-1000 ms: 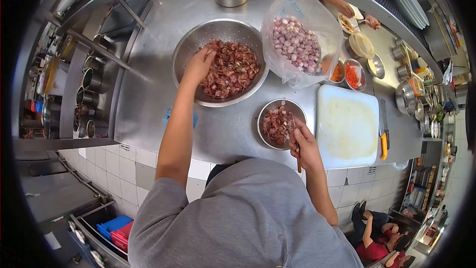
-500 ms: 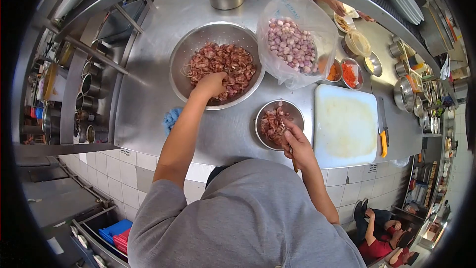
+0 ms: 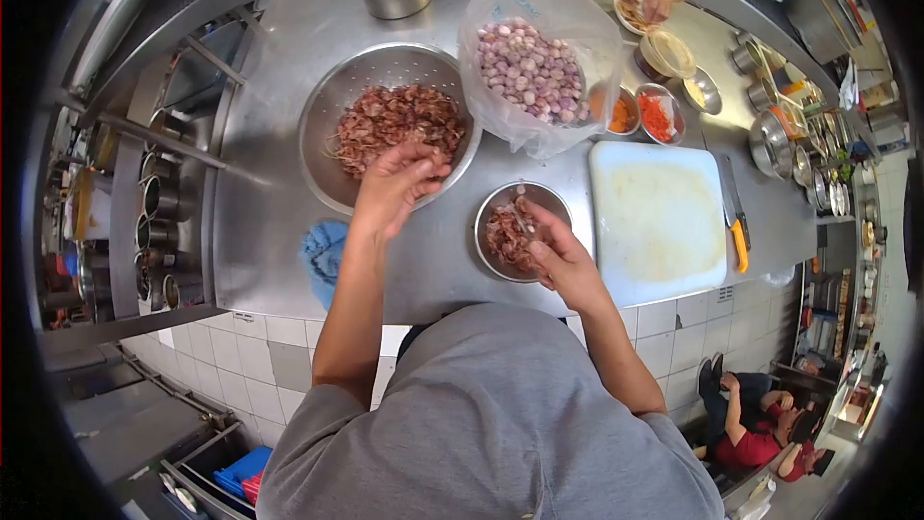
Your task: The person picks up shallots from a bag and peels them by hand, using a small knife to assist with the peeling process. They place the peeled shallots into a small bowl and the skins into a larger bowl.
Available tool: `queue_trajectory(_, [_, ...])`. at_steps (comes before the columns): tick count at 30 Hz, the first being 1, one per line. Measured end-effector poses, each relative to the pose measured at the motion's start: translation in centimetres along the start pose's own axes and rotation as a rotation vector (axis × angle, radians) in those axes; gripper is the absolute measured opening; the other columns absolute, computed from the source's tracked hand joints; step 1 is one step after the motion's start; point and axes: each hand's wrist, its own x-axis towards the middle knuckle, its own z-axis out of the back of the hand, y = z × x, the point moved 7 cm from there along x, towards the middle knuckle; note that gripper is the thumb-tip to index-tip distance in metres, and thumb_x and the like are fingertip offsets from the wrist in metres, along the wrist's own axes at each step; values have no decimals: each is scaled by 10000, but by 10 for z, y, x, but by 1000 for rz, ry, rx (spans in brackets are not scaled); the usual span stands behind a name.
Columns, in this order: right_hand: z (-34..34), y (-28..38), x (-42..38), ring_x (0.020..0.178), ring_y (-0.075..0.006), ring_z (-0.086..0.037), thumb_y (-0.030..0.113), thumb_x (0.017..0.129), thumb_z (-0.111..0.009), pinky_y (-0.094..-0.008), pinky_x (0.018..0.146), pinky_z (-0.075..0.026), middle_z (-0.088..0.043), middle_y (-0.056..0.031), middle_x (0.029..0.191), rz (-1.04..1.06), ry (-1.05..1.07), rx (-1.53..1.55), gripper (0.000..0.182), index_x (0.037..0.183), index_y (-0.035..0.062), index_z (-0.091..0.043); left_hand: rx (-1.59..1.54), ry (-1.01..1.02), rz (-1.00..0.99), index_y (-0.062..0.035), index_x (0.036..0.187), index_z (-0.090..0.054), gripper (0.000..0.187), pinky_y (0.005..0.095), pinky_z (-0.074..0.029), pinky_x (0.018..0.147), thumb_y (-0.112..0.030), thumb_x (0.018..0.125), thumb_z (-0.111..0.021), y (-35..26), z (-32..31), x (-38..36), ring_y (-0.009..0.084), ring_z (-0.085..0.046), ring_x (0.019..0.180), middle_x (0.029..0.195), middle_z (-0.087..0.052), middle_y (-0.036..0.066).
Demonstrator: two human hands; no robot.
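Over the near rim of a large steel colander (image 3: pixel 318 159), my left hand (image 3: pixel 397 185) is raised with its fingers drawn together in a pinch. What sits between those fingertips is too small to make out. Chopped reddish-brown meat (image 3: pixel 371 120) fills the colander's middle. My right hand (image 3: pixel 566 255) is at the right side of a small steel bowl (image 3: pixel 493 268), thumb and fingers closed at its edge. More pieces of meat (image 3: pixel 507 239) lie in this bowl, and the right fingertips partly overlap them. Whatever the right fingers grip cannot be made out.
A clear plastic bag of small purple shallots (image 3: pixel 534 77) stands behind the bowl. At right are a white cutting board (image 3: pixel 659 217), an orange-handled knife (image 3: pixel 737 231) and bowls of orange shreds (image 3: pixel 658 117). A blue cloth (image 3: pixel 324 255) lies left. Another person's hands (image 3: pixel 640 0) work at the back.
My left hand has lifted out of the meat and come nearer. My right hand has shifted slightly; a thin stick seen below it before no longer shows. The view has moved a little.
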Motion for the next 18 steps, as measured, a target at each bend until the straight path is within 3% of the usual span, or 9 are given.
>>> queue_trajectory(1, [-5, 5, 1, 706, -39, -476, 123, 983, -540, -188, 593, -408, -529, 20, 923, 31, 49, -56, 516, 1472, 111, -378, -9, 13, 11, 12, 1196, -601, 293, 272, -597, 728, -11, 904, -628, 9, -13, -5, 219, -685, 948, 995, -677, 118])
queue_trajectory(2, [-8, 9, 4, 848, -62, -537, 104, 977, -547, -212, 757, -460, -551, -5, 1012, 91, 43, -71, 527, 1473, 87, -371, -45, 48, 50, 16, 1176, -617, 272, 276, -599, 743, -6, 905, -624, 19, -30, -11, 229, -683, 960, 1018, -678, 128])
queue_trajectory(3, [-10, 11, 6, 1006, -96, -548, 101, 983, -534, -249, 900, -448, -566, -39, 1131, 76, 56, -111, 518, 1472, 70, -367, -80, 82, 88, 21, 1157, -632, 253, 279, -601, 759, -1, 906, -620, 29, -45, -16, 238, -682, 972, 1041, -679, 138])
queue_trajectory(5, [-10, 15, 11, 1060, -115, -545, 106, 987, -536, -256, 932, -437, -564, -59, 1225, 214, 12, -198, 512, 1468, 61, -367, -116, 126, 147, 23, 1194, -616, 302, 277, -598, 770, 11, 892, -633, 47, -66, -25, 220, -673, 981, 1069, -673, 132])
queue_trajectory(9, [-3, 6, 10, 1103, -131, -537, 135, 985, -552, -270, 956, -430, -548, -76, 1298, 222, 21, -150, 519, 1465, 58, -371, -114, 170, 139, 19, 1210, -614, 333, 266, -592, 782, 46, 879, -636, 61, -84, -32, 163, -652, 964, 1133, -645, 105])
queue_trajectory(12, [1, 1, 7, 1063, -127, -546, 150, 982, -565, -272, 942, -434, -563, -67, 1254, 278, 14, -176, 525, 1463, 60, -374, -15, 142, 128, 31, 1147, -619, 262, 255, -588, 774, 38, 885, -635, 64, -84, -33, 156, -656, 929, 1108, -648, 108])
queue_trajectory(14, [5, -4, 2, 1020, -127, -552, 136, 978, -568, -282, 930, -441, -576, -60, 1188, 125, 10, -221, 475, 1420, 45, -418, 27, 143, 123, 17, 1059, -614, 182, 264, -596, 761, 38, 880, -637, 72, -80, -33, 160, -669, 913, 1061, -667, 117])
queue_trajectory(18, [8, -10, 1, 983, -121, -548, 117, 975, -565, -281, 901, -453, -582, -41, 1100, 156, 7, -298, 403, 1356, 33, -462, 128, 137, 158, 5, 987, -593, 122, 260, -581, 737, 40, 879, -638, 73, -85, -36, 147, -665, 869, 1015, -671, 107])
